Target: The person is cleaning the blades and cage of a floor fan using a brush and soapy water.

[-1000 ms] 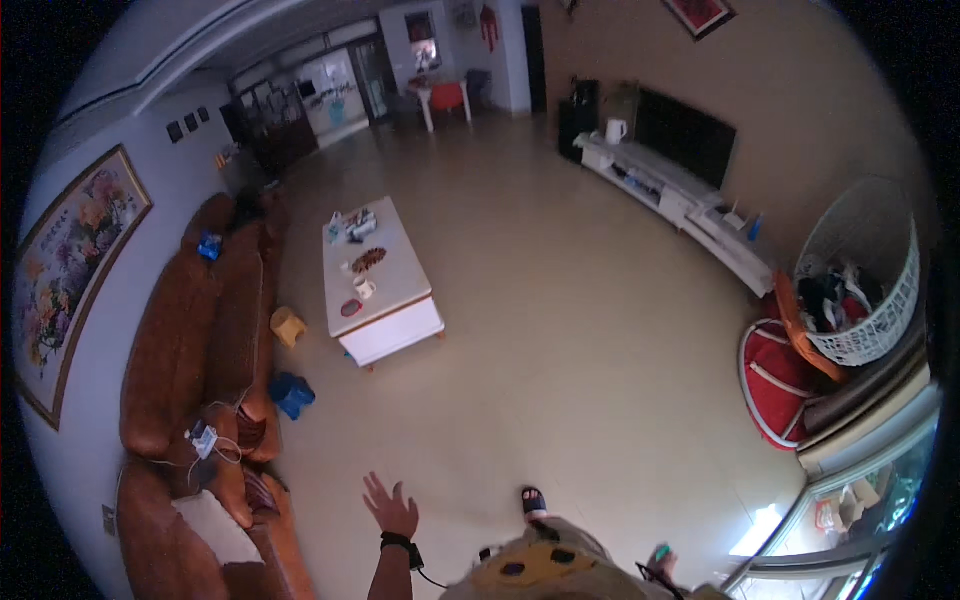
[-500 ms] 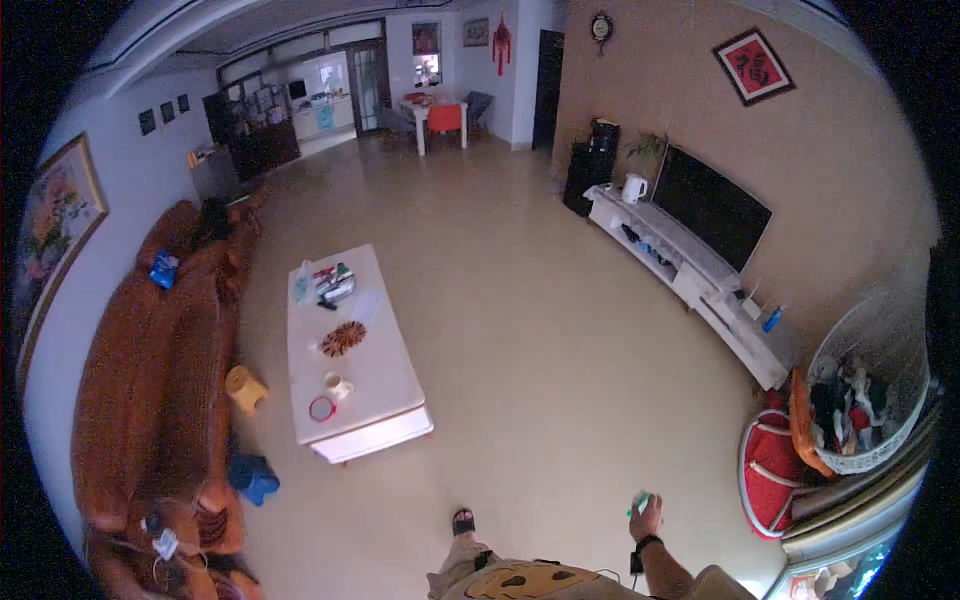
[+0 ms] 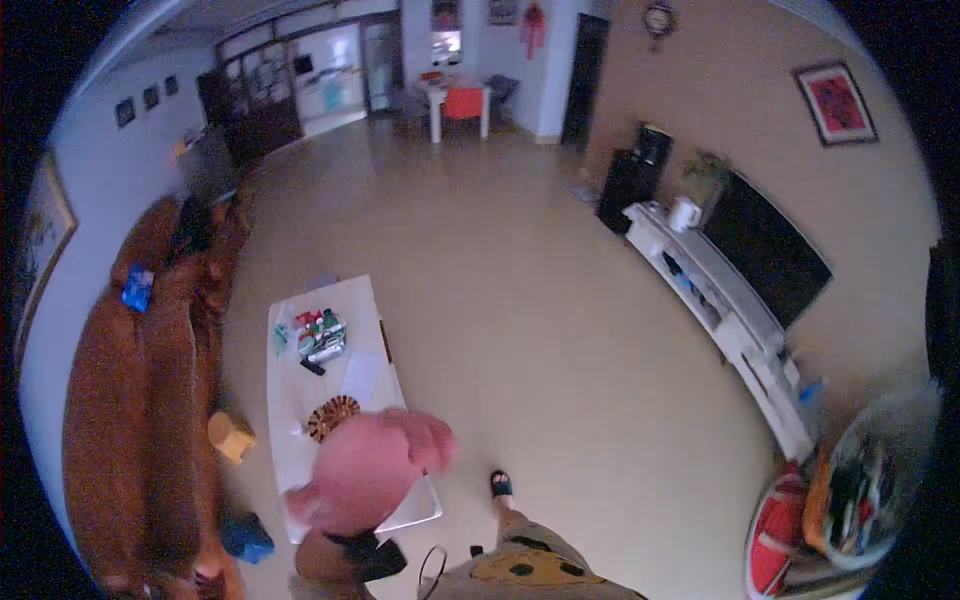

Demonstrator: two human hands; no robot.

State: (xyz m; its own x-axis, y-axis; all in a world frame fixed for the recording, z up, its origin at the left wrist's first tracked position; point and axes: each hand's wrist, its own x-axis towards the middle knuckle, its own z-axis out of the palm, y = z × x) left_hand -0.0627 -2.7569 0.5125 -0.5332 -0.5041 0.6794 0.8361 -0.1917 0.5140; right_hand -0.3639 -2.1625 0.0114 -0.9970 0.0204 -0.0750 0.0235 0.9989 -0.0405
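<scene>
Close up and smeared by motion, my left hand (image 3: pixel 370 475) shows as a large pink shape over the near end of the white coffee table (image 3: pixel 285 385). A black band with a dark block (image 3: pixel 372 556) is strapped at its wrist. The fingers blur together, so I cannot tell whether they hold anything. Past the hand, the table bears a round brown beaded mat (image 3: pixel 332 415), a dark remote (image 3: pixel 313 368), a white sheet (image 3: pixel 360 378) and a clear container of mixed items (image 3: pixel 322 338). My right hand is out of view.
A brown sofa (image 3: pixel 115 430), yellow stool (image 3: pixel 232 438) and blue stool (image 3: pixel 247 537) stand left. Along the right wall are a white TV stand (image 3: pixel 745 355), a red round item (image 3: pixel 772 535) and a basket (image 3: pixel 860 490). A dining table (image 3: pixel 436 100) stands far off.
My left hand has come into view over the coffee table. My right hand, which held a small green-and-white thing, has left the picture. The view has shifted, and my sandalled foot appears farther right.
</scene>
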